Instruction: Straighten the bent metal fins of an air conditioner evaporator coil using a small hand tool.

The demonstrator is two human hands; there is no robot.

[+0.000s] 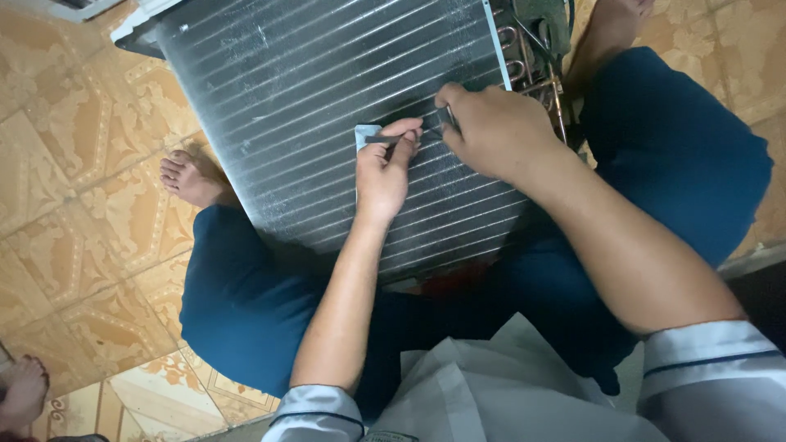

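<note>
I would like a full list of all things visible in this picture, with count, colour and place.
finned coil: one, grey metal, resting between the person's legs
copper tubes: several, copper, at the coil's right end
small tool: one, pale grey, on the coil, held by the left hand
floor tiles: many, orange with pattern, around the person
another person's foot: one, bottom left corner
trousers: dark blue
shirt: white
feet: two, bare
left hand: on the coil
right hand: on the coil, pinching something small

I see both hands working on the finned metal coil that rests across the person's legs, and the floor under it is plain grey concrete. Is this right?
Not quite. The head view shows the floor is patterned orange and cream tile, not plain grey concrete. The rest holds: the left hand and right hand both work on the finned metal coil, which rests across the person's legs.
</note>
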